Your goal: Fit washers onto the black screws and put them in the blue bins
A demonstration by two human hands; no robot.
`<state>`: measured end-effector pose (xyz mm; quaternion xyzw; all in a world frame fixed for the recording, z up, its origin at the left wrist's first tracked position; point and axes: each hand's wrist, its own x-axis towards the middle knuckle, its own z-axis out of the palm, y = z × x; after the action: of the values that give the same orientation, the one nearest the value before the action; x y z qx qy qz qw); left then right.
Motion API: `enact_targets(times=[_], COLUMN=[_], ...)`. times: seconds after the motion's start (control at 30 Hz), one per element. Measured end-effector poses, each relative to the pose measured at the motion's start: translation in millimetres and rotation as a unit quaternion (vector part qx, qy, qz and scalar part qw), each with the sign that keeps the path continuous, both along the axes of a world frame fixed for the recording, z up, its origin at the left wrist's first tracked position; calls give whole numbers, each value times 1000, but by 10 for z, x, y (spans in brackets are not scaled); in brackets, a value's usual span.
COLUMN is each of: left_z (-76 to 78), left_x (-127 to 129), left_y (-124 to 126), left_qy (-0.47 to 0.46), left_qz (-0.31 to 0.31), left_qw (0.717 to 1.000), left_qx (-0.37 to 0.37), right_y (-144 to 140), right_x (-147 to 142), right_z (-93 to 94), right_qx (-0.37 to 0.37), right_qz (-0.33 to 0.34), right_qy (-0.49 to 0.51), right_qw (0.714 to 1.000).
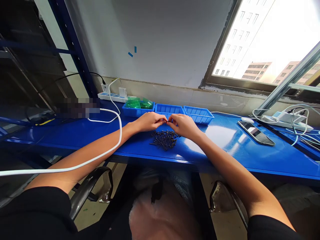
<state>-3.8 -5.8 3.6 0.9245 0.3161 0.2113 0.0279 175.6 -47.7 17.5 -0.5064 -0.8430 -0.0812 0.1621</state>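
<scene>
My left hand and my right hand meet fingertip to fingertip over the blue table. Thumb and forefinger are pinched together on each. Whatever they pinch is too small to make out. Just below and in front of them lies a loose pile of dark screws. Behind the hands, three blue plastic bins stand in a row. The left bin holds green, glossy flat pieces. My left hand partly covers the middle bin, and my right hand is close to the right bin.
A white cable loops across my left forearm. At the back left sits a power strip with plugs. On the right lie a phone and tangled cables. The table's front edge runs below my forearms.
</scene>
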Motion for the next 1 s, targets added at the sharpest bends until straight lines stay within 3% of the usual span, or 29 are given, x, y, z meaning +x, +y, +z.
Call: enact_targets(times=[0.47,0.8,1.0], left_z=[-5,8,-9], left_x=[30,4,-15], left_y=[-27,-1,41], left_qy=[15,2,5], left_qz=[57,89,9], left_qw=[998,996,999], left_qx=[20,-5,-31], right_y=[8,13,18], right_x=[0,11,16], right_z=[-5,0,-7], right_qx=[-9,-9,-3], right_qz=[-1,-1,8], right_qy=[-8,3,7], right_qw=[1000,1000,1000])
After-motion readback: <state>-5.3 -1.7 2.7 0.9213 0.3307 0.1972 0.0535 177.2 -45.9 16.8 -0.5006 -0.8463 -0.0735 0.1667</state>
